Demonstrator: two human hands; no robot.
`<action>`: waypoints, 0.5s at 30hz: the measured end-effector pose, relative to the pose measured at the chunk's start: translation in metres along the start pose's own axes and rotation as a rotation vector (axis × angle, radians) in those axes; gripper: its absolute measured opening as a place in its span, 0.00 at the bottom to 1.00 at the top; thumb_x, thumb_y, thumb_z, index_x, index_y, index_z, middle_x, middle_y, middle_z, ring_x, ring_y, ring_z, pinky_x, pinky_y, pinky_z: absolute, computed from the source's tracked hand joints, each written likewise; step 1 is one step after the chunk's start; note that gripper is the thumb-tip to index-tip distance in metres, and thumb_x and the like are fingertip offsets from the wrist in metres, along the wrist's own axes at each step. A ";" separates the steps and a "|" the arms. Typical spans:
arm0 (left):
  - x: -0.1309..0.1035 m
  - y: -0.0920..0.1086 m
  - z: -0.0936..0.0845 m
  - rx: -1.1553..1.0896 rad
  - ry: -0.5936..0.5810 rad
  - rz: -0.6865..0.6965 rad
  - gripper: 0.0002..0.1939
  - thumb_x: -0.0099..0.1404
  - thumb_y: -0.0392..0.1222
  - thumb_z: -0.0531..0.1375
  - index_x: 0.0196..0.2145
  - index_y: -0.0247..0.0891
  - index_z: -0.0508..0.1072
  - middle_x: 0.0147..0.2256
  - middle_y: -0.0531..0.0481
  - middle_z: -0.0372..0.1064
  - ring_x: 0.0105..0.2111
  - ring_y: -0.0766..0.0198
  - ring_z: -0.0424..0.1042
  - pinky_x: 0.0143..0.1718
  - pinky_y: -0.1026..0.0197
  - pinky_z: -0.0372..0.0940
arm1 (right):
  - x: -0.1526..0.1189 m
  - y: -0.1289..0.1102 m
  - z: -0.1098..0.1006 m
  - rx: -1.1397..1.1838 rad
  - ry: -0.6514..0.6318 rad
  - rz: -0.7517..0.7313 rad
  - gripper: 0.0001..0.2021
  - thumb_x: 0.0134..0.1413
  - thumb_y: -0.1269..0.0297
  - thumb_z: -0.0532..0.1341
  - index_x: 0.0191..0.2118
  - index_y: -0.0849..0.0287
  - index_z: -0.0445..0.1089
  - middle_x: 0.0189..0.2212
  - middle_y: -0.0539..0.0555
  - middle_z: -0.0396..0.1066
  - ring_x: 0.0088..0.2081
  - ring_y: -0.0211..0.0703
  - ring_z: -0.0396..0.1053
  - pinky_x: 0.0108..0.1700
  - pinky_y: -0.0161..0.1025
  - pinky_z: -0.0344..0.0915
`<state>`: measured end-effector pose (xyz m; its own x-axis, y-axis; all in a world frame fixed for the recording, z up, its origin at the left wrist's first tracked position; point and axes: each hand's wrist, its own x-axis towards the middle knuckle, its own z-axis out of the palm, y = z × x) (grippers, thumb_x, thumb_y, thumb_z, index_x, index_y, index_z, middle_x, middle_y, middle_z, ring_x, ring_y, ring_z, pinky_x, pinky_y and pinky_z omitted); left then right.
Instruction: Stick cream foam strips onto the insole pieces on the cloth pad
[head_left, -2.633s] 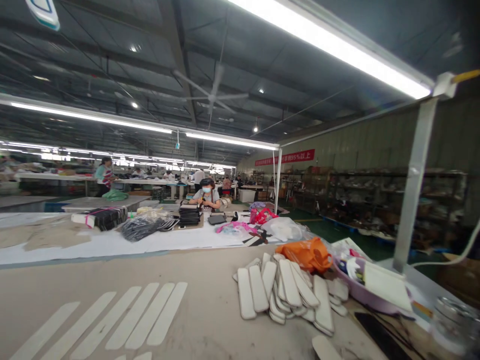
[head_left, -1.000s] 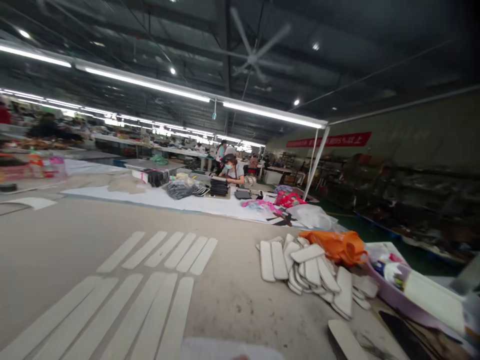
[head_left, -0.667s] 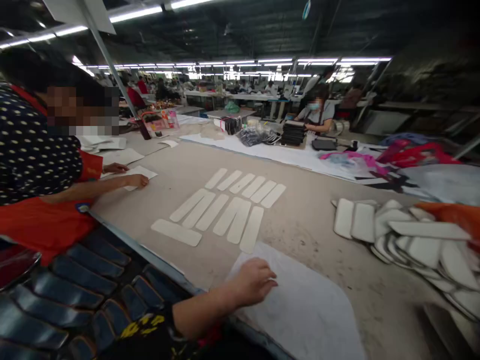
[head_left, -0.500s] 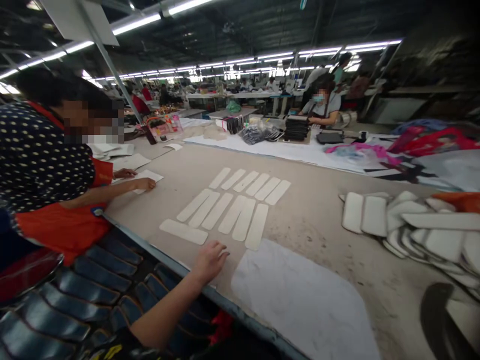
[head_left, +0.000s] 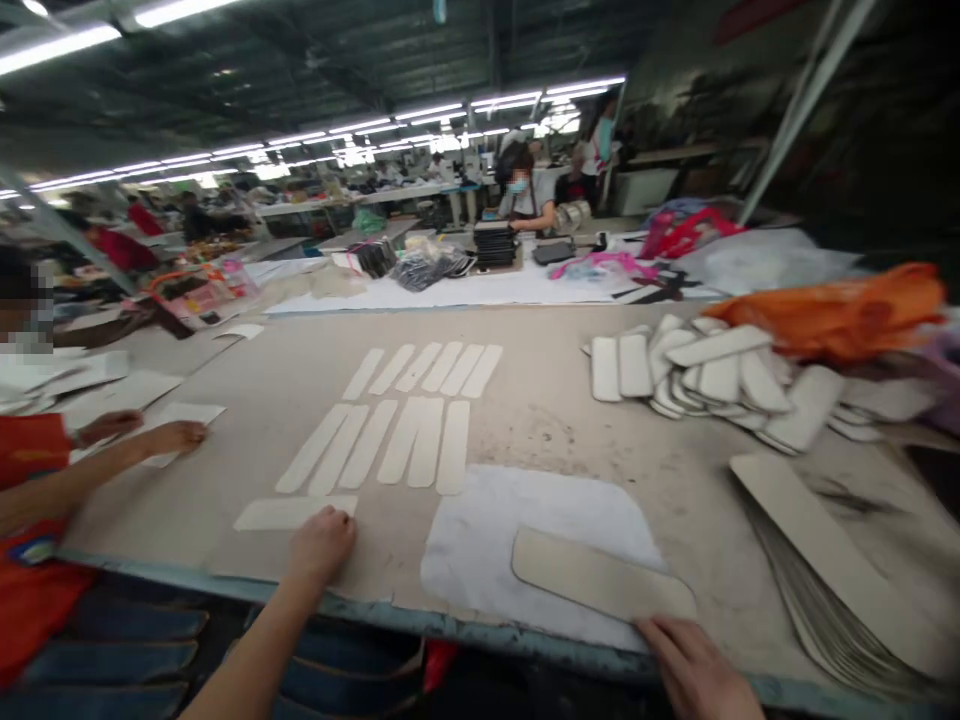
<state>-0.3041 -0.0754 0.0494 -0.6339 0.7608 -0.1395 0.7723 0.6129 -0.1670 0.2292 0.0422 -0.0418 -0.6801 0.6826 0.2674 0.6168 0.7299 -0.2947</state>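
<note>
My left hand (head_left: 324, 548), its fingers curled together, is at the right end of a cream strip (head_left: 274, 513) that lies crosswise on the table. Beyond it, several similar rounded strips (head_left: 367, 445) are laid out in two slanting rows. At the near edge, my right hand (head_left: 697, 668) grips the right end of a larger, dark-edged cream panel (head_left: 592, 570). That panel rests over a white sheet (head_left: 480, 530); the thumb is hidden.
A fanned stack of long panels (head_left: 817, 560) lies at the right. Behind it is a heap of dark-edged pieces (head_left: 720, 375) beside an orange cloth (head_left: 847, 305). At the left, a co-worker's hands (head_left: 169, 437) handle a white piece. Blue curved pieces (head_left: 112, 625) sit below the table edge.
The view has swung right. My left hand has moved onto the end of the crosswise strip. My right hand has come into view with the larger panel, now on the white sheet.
</note>
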 end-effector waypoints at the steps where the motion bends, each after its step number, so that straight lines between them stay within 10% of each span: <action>1: 0.001 0.000 -0.002 0.017 -0.015 0.015 0.19 0.66 0.42 0.45 0.30 0.33 0.74 0.38 0.39 0.71 0.38 0.52 0.72 0.36 0.57 0.60 | 0.002 -0.005 -0.003 0.023 -0.001 0.065 0.18 0.54 0.70 0.54 0.49 0.49 0.71 0.42 0.56 0.73 0.44 0.48 0.71 0.45 0.40 0.72; 7: 0.007 0.004 -0.036 -0.182 -0.055 0.045 0.15 0.58 0.50 0.51 0.28 0.40 0.75 0.33 0.45 0.73 0.36 0.51 0.72 0.36 0.56 0.61 | 0.014 -0.028 -0.017 0.257 0.132 0.328 0.13 0.60 0.67 0.54 0.47 0.54 0.71 0.43 0.58 0.71 0.46 0.46 0.69 0.49 0.43 0.69; 11: -0.014 0.045 -0.088 -0.827 0.027 0.054 0.13 0.45 0.53 0.62 0.26 0.43 0.76 0.28 0.50 0.74 0.32 0.54 0.71 0.35 0.57 0.64 | 0.027 -0.043 -0.024 0.558 0.244 0.511 0.11 0.60 0.60 0.55 0.42 0.56 0.72 0.42 0.58 0.72 0.45 0.47 0.69 0.50 0.45 0.67; 15: -0.044 0.113 -0.126 -1.645 0.004 0.076 0.12 0.38 0.44 0.68 0.24 0.39 0.75 0.29 0.51 0.74 0.28 0.60 0.70 0.29 0.60 0.66 | 0.054 -0.063 -0.025 1.077 0.096 0.736 0.19 0.56 0.49 0.57 0.46 0.58 0.70 0.44 0.59 0.72 0.44 0.49 0.70 0.48 0.49 0.68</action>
<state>-0.1840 -0.0129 0.1599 -0.5967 0.7968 -0.0954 0.0135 0.1288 0.9916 0.1631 0.0338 0.0138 -0.2631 0.9394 -0.2197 0.1748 -0.1775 -0.9685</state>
